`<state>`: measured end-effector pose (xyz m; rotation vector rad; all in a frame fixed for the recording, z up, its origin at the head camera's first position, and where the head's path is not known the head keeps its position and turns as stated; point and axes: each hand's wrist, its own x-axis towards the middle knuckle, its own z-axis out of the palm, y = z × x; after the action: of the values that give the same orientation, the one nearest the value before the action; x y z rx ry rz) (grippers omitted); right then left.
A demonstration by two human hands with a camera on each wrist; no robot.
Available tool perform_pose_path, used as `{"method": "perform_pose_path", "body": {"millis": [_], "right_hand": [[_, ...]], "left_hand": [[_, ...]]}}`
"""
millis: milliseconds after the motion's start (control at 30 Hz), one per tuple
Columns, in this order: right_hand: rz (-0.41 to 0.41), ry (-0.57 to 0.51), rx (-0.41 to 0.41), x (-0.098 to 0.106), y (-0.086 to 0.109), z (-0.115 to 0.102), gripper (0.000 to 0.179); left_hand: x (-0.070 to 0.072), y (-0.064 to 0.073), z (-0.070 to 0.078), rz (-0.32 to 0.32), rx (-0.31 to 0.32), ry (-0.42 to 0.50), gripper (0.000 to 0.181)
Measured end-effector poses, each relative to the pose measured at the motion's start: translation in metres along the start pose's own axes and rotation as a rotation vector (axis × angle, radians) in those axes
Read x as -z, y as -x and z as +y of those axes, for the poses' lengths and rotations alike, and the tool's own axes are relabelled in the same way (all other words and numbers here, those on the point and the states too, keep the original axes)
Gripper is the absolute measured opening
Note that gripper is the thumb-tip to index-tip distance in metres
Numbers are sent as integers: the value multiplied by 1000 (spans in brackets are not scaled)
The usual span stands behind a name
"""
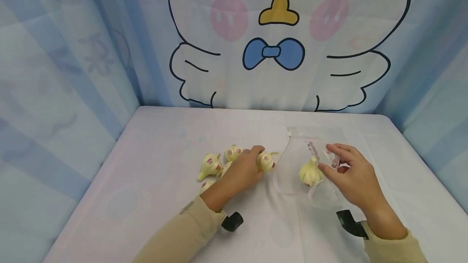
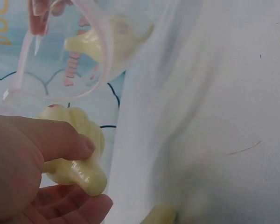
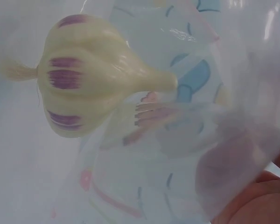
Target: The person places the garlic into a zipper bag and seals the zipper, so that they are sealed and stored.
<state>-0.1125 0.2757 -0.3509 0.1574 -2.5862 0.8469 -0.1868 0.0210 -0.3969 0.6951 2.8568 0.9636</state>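
In the head view alone, several loose garlics (image 1: 210, 164) show, just left of and partly behind the left hand (image 1: 241, 169). That hand grips one garlic (image 1: 265, 162) beside the clear bag (image 1: 287, 180); the right hand (image 1: 356, 175) pinches the bag's edge between thumb and fingers. A bagged garlic (image 1: 310, 173) lies between the hands, nearer the right. The pale worktop (image 1: 120, 165) stretches beyond both hands to blue-and-white curtains (image 1: 44, 92). Both forearms, in beige sleeves (image 1: 183, 232), reach forward.

The left wrist view adds the left thumb on top of the gripped garlic, with fingers below, the bag's pink-rimmed mouth just past them, and a thin thread (image 2: 244, 148) on the worktop.

The right wrist view alone clearly shows the bagged garlic's purple marks and root tuft (image 3: 18, 70); the right hand is mostly cut off there.
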Motion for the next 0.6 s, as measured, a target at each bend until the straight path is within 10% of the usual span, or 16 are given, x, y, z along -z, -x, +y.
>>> {"method": "perform_pose_path", "body": {"millis": [600], "right_hand": [[-16,10,-23,-3,-2,-2,51]], "left_hand": [[29,25,21,101,-73,193,54]]}}
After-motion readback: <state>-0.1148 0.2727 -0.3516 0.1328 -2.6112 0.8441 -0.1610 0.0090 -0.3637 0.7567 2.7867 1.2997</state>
